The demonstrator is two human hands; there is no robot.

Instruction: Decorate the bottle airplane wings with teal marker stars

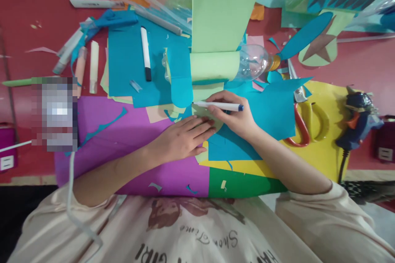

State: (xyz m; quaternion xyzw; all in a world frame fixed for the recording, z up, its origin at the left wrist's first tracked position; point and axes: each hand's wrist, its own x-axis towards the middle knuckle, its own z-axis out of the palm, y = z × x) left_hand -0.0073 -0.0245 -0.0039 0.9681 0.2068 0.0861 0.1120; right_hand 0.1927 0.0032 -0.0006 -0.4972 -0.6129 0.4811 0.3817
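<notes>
Between the thumb and fingers of my right hand [233,113] is a white marker [219,106] with a dark blue end. Its tip points left, at the edge of a rounded blue paper piece [182,90]. My left hand [183,137] lies flat, fingers stretched over a pale green sheet [216,122] that is partly hidden under both hands. Just beyond them a clear plastic bottle [253,61] lies on its side, wrapped in pale green paper [212,65]. At its orange cap [274,62] a long blue paper blade [307,35] sticks out.
Scissors [300,125] with red and yellow handles and a dark blue glue gun [354,119] lie on the right. Another marker [145,53] rests on blue sheets at left. A pixelated device [55,113] with a white cable is far left. Purple paper [123,139] carries scraps.
</notes>
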